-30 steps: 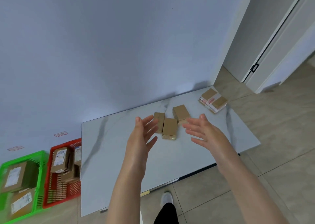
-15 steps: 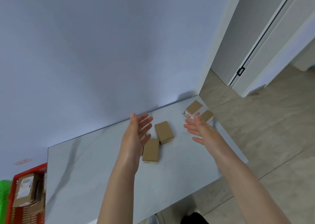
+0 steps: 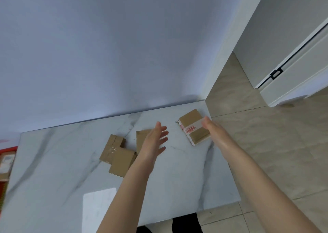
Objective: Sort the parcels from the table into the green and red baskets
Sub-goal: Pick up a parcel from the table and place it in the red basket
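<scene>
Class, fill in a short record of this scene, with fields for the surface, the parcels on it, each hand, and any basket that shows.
surface: white marble table
plain parcels: three brown boxes clustered mid-table, one partly hidden behind the left hand
taped parcel: near the far right corner, banded with red-and-white tape
left hand: open, fingers straight, holds nothing, between the cluster and the taped parcel
right hand: open, at the taped parcel's right edge; contact unclear
baskets: red basket at the left edge; green one not in view
</scene>
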